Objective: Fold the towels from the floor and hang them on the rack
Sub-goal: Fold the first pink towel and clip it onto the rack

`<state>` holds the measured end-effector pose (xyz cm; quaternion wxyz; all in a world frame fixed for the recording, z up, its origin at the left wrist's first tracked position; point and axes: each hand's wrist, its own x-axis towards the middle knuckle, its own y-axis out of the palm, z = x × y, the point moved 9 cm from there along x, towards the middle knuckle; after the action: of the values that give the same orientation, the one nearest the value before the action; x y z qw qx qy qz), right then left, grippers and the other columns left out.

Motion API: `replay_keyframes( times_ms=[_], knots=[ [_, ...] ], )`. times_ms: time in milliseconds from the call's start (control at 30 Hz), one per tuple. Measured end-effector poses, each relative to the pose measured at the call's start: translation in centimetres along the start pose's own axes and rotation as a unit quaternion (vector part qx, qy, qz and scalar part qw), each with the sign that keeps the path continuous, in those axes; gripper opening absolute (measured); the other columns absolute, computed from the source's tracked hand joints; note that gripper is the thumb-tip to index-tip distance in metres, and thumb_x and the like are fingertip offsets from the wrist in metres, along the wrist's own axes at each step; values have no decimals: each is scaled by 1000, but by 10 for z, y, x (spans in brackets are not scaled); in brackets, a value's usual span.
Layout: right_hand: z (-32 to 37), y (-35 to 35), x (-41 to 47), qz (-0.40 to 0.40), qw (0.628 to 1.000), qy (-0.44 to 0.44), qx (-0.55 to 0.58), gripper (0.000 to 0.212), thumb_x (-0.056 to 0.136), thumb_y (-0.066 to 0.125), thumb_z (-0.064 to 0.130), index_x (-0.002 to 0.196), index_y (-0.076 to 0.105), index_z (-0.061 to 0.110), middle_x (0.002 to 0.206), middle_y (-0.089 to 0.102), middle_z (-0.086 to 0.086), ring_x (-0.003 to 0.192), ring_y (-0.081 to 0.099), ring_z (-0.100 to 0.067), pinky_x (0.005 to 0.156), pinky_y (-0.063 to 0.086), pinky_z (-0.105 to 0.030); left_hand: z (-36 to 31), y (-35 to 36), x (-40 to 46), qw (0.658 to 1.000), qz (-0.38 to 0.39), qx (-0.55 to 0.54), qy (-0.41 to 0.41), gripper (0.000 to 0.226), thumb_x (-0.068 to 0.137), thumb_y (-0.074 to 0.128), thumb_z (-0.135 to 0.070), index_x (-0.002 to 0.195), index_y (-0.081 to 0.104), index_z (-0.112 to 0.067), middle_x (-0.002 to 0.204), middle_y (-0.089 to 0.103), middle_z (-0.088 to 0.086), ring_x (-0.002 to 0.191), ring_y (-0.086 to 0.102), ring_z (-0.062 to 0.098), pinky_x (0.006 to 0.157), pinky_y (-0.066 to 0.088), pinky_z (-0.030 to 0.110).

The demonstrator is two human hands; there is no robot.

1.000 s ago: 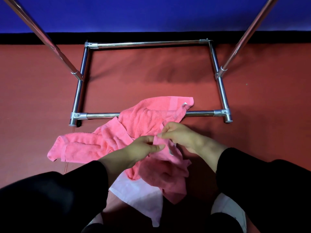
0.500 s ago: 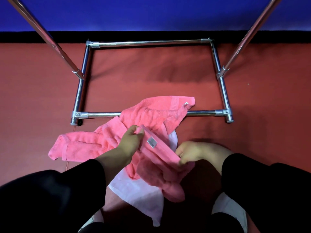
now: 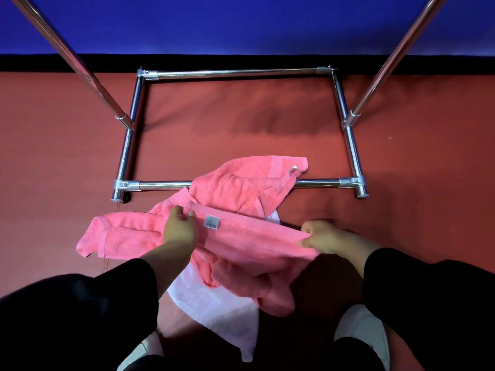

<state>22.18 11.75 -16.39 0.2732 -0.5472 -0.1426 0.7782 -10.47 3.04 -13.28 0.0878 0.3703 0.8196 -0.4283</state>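
Head view: both hands, left hand and right hand, are pinching the pink towel edge taut.
Progress: nothing is hanging on the rack yet; white towel is lying unfolded.

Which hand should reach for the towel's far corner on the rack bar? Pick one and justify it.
Right. The far corner lies over the base bar on the right hand's side. The left hand pinches the pink towel near its label, farther away.
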Motion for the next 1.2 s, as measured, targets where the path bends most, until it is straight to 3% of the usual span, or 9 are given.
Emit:
replay_keyframes(
  times_ms=[200,300,367,500,667,733,933,1200],
  knots=[
    [-2,-20,-15,-53,997,0,-50,27,91,58,21,69,42,24,95,56,-8,86,53,-20,68,34,-24,-15,-15,-3,999,6,39,9,21,98,42,-26,94,52,-9,88,57,11,85,57,31,79,43,36],
    [8,-36,-29,-65,990,10,-126,7,93,53,28,89,50,23,104,57,-6,98,56,-24,73,36,-25,-36,-24,-15,999,17,39,20,25,97,48,-33,96,56,-9,92,58,9,93,58,29,80,40,31],
    [17,-57,-44,-77,987,9,-138,2,92,49,24,91,51,25,105,58,-5,99,57,-23,73,35,-25,-59,-41,-24,997,15,49,57,26,96,50,-35,94,55,-10,97,63,13,95,59,30,79,39,32],
    [48,-118,-89,-169,973,8,-159,21,96,40,15,112,53,13,124,58,-11,113,56,-29,88,41,-30,-117,-90,-48,977,-14,108,183,25,97,48,-33,87,44,-11,97,64,19,95,60,39,70,33,34],
    [111,-180,-184,-272,927,-20,-258,25,90,40,5,113,50,9,122,58,-13,111,59,-33,88,46,-36,-191,-165,-115,945,-73,121,293,21,101,40,-30,99,47,-11,107,66,17,99,60,41,68,29,31],
    [134,-205,-225,-307,909,-33,-281,30,89,40,2,116,50,8,123,57,-14,112,59,-34,89,47,-38,-217,-198,-140,935,-102,116,320,20,101,39,-29,101,47,-11,103,66,18,96,60,42,68,32,32],
    [189,-264,-359,-433,833,-66,-338,27,90,40,1,115,48,8,116,60,-12,106,63,-33,78,48,-38,-283,-292,-223,894,-186,92,396,23,102,33,-32,90,37,-14,72,51,9,77,57,40,61,32,36],
    [246,-314,-542,-565,739,-79,-357,24,90,45,0,112,47,9,107,59,-9,90,66,-31,55,37,-32,-346,-425,-346,855,-284,16,433,25,103,27,-32,89,38,-14,68,50,6,62,46,32,57,34,38]
  ],
)
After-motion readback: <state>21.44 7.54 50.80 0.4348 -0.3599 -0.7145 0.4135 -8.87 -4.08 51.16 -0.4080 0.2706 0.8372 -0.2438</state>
